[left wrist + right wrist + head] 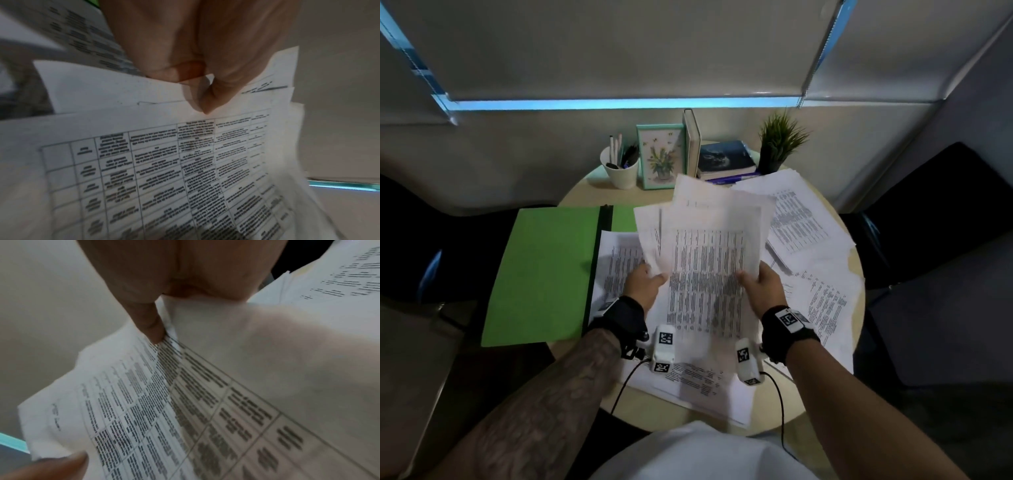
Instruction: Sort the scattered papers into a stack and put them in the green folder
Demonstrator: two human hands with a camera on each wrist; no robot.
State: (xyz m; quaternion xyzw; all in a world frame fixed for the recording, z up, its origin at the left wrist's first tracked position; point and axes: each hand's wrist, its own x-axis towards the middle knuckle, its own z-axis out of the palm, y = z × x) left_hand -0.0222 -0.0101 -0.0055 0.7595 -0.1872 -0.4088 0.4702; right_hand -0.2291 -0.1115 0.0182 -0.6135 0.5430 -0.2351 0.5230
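Both hands pinch thin printed sheets (705,260) | left hand (645,286), right hand (765,284) | flat green folder (544,270) open

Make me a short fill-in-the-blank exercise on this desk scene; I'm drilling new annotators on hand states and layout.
1. Both the left hand and the right hand grip a bundle of ____.
2. The open folder lying on the table is coloured ____.
3. The white cup beside the framed picture holds ____.

Missing words: papers; green; pens
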